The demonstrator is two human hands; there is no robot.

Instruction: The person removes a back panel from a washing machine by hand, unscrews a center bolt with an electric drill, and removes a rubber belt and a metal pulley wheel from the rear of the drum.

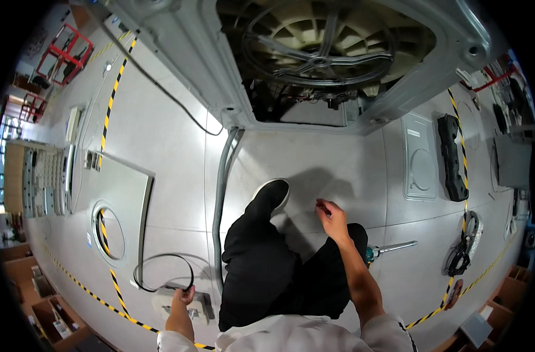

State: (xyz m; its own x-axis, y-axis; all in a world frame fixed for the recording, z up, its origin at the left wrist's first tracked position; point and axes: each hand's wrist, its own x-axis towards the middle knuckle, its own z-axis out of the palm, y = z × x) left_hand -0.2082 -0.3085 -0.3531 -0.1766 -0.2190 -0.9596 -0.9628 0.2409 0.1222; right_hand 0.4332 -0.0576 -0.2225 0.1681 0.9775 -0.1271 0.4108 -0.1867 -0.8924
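Note:
My left hand (185,295), low on the left, is closed on a thin black drive belt (192,273) that hangs as a loop above the floor. My right hand (333,220) is held over the floor between my legs, its fingers curled together; whether anything small is in them is hidden. In front of me stands a washing machine cabinet (185,64) with its back opening uncovered. Inside it shows a large spoked pulley wheel (319,61) against the pale tub, with wiring and small parts below. The belt is apart from the pulley.
A grey hose (217,217) runs from the cabinet along my left leg. Near my right knee lies a screwdriver (396,247) with a teal handle. A panel with a round hole (129,182) lies left; a cover plate (419,155) and a long black part (451,158) lie right.

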